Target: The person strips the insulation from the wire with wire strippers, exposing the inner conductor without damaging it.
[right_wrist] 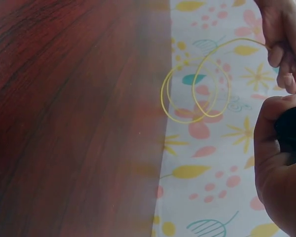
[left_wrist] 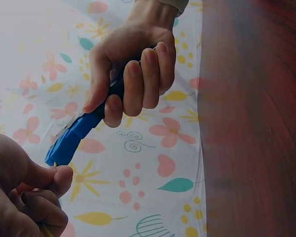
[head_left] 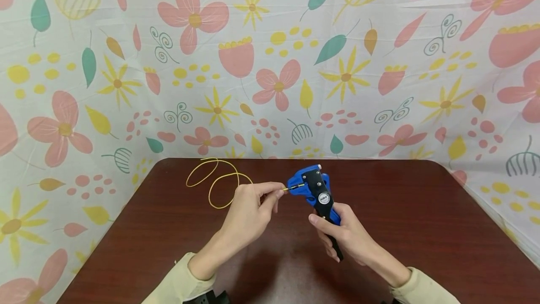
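My left hand (head_left: 251, 210) pinches a thin yellow wire (head_left: 218, 208) between thumb and fingertips, close to its end. That end reaches into the head of a blue and black wire stripper (head_left: 314, 184). The fingers of my right hand (head_left: 348, 236) wrap round the stripper's handles and hold it tilted above the table. In the left wrist view, the blue head (left_wrist: 71, 140) comes right up to the pinching fingertips. The rest of the wire trails off behind the left hand in loose loops, also visible in the right wrist view (right_wrist: 162, 94).
A dark reddish-brown wooden table (head_left: 405, 210) lies below both hands. Behind its far edge hangs a white cloth (head_left: 270, 27) with pink, yellow and green flowers and leaves. Part of a black object (head_left: 206, 298) shows by the left sleeve at the bottom edge.
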The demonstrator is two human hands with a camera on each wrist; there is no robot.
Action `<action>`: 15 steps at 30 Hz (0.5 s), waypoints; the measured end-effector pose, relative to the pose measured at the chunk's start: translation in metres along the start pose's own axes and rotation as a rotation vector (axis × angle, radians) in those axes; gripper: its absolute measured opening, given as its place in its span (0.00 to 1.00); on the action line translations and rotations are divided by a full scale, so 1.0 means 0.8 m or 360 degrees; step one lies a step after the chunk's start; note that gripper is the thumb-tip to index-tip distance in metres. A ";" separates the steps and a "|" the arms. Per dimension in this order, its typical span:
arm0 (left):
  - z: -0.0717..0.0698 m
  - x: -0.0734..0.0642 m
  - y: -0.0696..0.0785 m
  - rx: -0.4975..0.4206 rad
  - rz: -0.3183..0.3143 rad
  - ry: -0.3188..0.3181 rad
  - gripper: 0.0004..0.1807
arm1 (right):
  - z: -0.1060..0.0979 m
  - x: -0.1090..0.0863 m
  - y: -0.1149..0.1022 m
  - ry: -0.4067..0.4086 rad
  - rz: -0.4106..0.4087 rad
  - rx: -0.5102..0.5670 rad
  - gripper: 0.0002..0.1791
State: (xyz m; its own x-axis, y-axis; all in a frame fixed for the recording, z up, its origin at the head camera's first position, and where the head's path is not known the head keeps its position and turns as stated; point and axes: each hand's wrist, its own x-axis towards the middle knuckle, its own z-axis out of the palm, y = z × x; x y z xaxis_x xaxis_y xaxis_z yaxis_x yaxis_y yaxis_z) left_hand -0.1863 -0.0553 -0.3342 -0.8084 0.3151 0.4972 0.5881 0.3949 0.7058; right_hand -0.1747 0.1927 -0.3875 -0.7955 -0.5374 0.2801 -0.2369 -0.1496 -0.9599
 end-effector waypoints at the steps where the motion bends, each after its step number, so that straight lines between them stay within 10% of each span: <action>1: 0.000 0.000 0.000 0.0002 0.0001 0.0000 0.08 | 0.000 0.000 0.000 0.0000 -0.0002 0.0000 0.13; 15: 0.001 -0.001 -0.001 -0.0015 0.0006 0.0005 0.08 | 0.001 -0.001 0.002 0.0005 -0.0013 0.0006 0.12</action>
State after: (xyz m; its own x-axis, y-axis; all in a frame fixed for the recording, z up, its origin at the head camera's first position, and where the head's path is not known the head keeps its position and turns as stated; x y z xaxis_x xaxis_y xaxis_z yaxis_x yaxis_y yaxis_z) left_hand -0.1863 -0.0550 -0.3353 -0.8063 0.3141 0.5013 0.5908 0.3857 0.7087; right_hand -0.1738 0.1919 -0.3892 -0.7954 -0.5333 0.2880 -0.2415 -0.1571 -0.9576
